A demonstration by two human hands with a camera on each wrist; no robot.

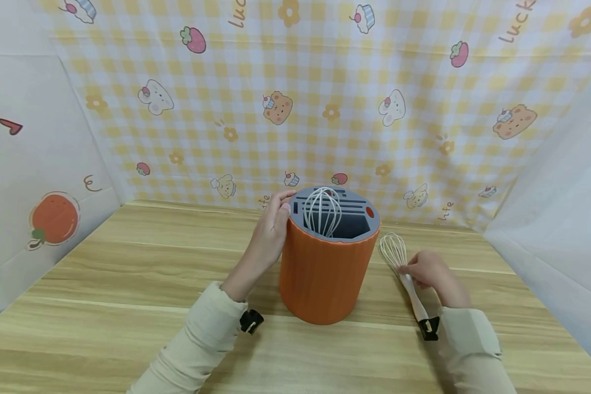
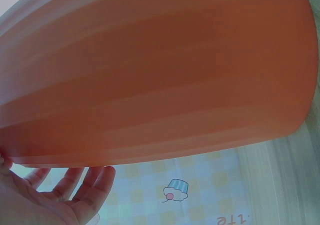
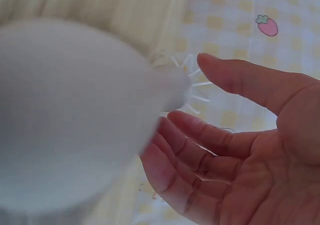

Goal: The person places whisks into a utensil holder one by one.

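An orange cylindrical utensil holder (image 1: 327, 279) with a grey slotted top stands on the wooden table. One wire whisk (image 1: 322, 210) is in its large compartment, wire head up and handle hidden inside. My left hand (image 1: 272, 224) rests against the holder's left side at the rim; in the left wrist view its fingers (image 2: 95, 187) lie loosely along the orange wall. A second whisk (image 1: 394, 250), with a pale handle, lies to the right of the holder. Over its neck is my right hand (image 1: 428, 271). In the right wrist view thumb (image 3: 235, 77) and fingers stand apart around the whisk's neck.
The wood-grain table (image 1: 128, 306) ends at the back against a yellow checked cloth (image 1: 325, 71) with printed figures. White cloth panels stand at the left and right. A black wrist strap piece (image 1: 428, 328) is close to the second whisk's handle end.
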